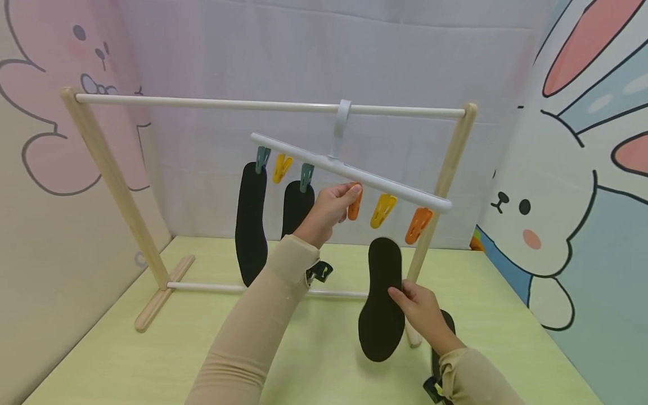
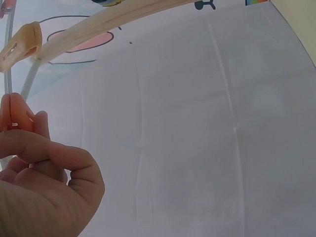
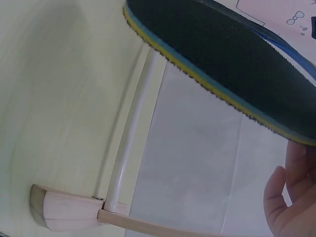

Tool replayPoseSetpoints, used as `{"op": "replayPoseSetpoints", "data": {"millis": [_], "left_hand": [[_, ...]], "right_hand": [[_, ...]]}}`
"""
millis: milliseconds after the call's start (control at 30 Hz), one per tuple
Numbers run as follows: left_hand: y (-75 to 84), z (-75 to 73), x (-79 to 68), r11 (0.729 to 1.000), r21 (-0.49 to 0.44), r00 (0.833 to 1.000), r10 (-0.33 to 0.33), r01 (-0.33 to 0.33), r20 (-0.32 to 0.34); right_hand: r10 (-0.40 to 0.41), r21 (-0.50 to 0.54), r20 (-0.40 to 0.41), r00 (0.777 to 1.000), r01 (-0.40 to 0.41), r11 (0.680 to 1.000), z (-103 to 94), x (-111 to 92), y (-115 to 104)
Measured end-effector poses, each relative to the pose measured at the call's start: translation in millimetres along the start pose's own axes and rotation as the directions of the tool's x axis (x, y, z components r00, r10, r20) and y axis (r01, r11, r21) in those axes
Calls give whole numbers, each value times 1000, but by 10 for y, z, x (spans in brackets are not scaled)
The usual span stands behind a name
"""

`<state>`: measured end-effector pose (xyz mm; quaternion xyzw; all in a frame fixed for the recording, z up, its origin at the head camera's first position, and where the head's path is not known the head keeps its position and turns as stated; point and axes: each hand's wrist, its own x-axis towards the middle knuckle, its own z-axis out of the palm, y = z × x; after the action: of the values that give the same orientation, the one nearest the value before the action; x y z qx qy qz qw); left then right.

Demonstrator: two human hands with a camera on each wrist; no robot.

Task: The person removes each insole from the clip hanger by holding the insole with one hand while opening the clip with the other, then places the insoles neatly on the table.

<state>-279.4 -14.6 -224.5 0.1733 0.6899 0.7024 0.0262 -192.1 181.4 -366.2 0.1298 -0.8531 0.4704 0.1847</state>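
Note:
With thumb and fingers my left hand (image 1: 329,209) pinches an orange clothespin (image 1: 355,203) under the white hanger bar (image 1: 374,179), which slopes down to the right. My right hand (image 1: 422,309) grips a black shoe insole (image 1: 383,301) by its right edge, holding it upright below the clips. In the right wrist view the insole (image 3: 212,54) shows a yellow and blue layered edge. Two more black insoles hang at the left, one from a green clothespin (image 1: 262,160), the other insole (image 1: 297,205) partly behind my left hand. Another insole (image 1: 448,322) is mostly hidden by my right arm.
A wooden rack has a white top rod (image 1: 212,103) and a lower rod (image 1: 202,287). The hanger's hook (image 1: 342,121) sits over the top rod. Yellow clothespins (image 1: 383,211) and another orange clothespin (image 1: 418,225) dangle from the bar. The pale table (image 1: 202,349) lies below.

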Motion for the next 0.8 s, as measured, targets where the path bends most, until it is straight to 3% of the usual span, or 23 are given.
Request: {"op": "replayPoseSetpoints", "data": {"millis": [533,800], "left_hand": [[7,14,13,999,-8,999,-37,36,-25],[4,3,-1,1000,2,1000,-19,19,-8]], "right_hand": [[-35,-14,-46,998,34,999,-72,-61,89],[-4,-55,-34,999,2,999,-113,-58,81]]}}
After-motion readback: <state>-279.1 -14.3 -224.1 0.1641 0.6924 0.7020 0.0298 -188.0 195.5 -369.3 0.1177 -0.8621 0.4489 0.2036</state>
